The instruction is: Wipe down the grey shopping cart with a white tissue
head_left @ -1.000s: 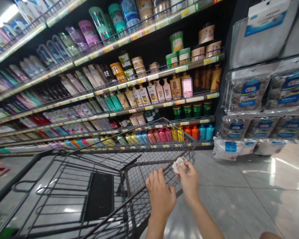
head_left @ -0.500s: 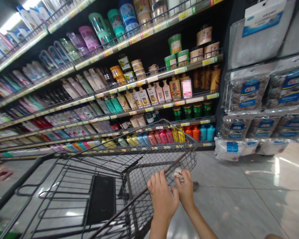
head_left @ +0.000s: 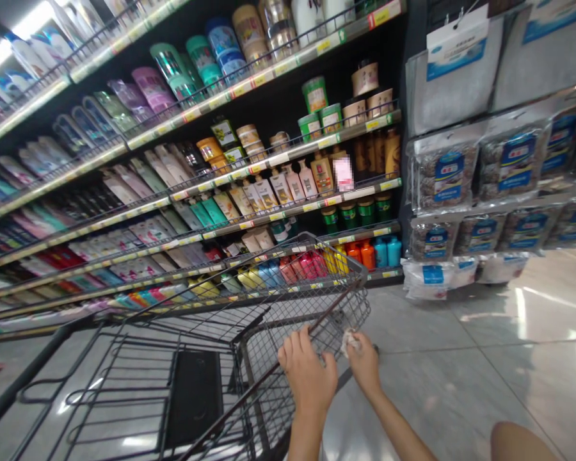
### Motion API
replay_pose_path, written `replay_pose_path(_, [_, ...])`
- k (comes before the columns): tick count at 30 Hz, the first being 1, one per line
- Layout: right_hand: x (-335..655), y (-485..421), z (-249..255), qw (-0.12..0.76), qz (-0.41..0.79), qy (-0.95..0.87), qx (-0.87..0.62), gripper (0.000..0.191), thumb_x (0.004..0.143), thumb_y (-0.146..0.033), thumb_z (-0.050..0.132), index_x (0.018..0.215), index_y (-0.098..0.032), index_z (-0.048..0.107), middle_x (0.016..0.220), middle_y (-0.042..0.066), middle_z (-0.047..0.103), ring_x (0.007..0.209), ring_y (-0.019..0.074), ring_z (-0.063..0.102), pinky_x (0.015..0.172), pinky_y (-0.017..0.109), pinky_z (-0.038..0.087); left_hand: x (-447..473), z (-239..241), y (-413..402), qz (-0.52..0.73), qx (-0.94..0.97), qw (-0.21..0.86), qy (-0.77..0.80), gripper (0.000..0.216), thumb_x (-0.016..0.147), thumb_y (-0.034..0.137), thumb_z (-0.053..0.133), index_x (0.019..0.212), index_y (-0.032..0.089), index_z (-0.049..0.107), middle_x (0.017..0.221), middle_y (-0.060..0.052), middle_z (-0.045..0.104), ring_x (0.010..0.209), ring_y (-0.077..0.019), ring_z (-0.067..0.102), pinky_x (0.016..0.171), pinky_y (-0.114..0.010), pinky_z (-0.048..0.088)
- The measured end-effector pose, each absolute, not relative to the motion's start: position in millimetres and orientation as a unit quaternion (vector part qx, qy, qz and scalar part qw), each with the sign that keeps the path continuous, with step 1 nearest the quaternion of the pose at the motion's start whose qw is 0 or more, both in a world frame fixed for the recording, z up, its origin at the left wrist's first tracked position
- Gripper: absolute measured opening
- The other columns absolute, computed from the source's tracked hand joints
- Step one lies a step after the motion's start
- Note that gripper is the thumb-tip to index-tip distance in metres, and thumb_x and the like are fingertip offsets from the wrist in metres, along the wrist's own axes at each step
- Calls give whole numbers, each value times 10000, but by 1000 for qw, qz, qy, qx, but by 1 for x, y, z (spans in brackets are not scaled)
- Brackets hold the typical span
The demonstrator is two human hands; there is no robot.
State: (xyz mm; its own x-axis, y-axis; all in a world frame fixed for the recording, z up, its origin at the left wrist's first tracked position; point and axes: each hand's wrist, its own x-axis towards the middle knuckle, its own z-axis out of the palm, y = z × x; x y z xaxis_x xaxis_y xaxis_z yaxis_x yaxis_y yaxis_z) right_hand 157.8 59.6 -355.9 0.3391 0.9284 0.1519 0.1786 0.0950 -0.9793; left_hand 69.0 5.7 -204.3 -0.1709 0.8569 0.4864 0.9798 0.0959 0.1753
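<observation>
- Right hand (head_left: 363,362) is mostly closed, thumb and fingers pinching a crumpled whitish cloth (head_left: 350,344).
- Cloth's on the outside of the wire shopping cart (head_left: 194,397), just beside the mesh; can't tell if they're touching.
- Cart's side rail (head_left: 336,310) runs lengthwise, near-left to far-right.
- Left hand (head_left: 310,371) is loosely open, fingers draped over that rail, thumb out, so the right's nearer the far end.

Crumpled whitish wad (head_left: 348,344) partly hidden by right fingers (head_left: 361,342), cloth or paper unclear; shopping cart (head_left: 194,397) cut off below.
</observation>
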Motion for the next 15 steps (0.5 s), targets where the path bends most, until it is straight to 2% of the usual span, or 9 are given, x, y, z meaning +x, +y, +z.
replay_pose_path(4, [164, 68, -316, 630, 306, -426, -572, 209, 769, -311, 512, 907, -191, 613, 879, 56, 595, 823, 212, 559, 761, 328, 450, 76, -200, 13, -216, -610, 134, -750, 381, 724, 150, 509, 1102, 116, 547, 899, -73, 544, 928, -246, 474, 890, -419, 333])
replay_pose_path(8, [157, 82, -268, 678, 258, -436, -532, 152, 789, -248, 487, 900, -202, 580, 898, 49, 560, 845, 196, 539, 772, 322, 447, 82, -205, 21, -213, -613, 165, -742, 421, 707, 114, 507, 1127, 120, 530, 1043, -114, 519, 1018, -262, 459, 910, -423, 329])
replay_pose_path(15, [147, 87, -274, 689, 213, -457, -521, 140, 787, -152, 448, 868, -203, 550, 927, 54, 527, 901, 198, 527, 822, 337, 432, 82, -211, 22, -197, -637, 182, -723, 444, 675, 97, 486, 1119, 98, 512, 952, -92, 562, 948, -250, 475, 891, -413, 327])
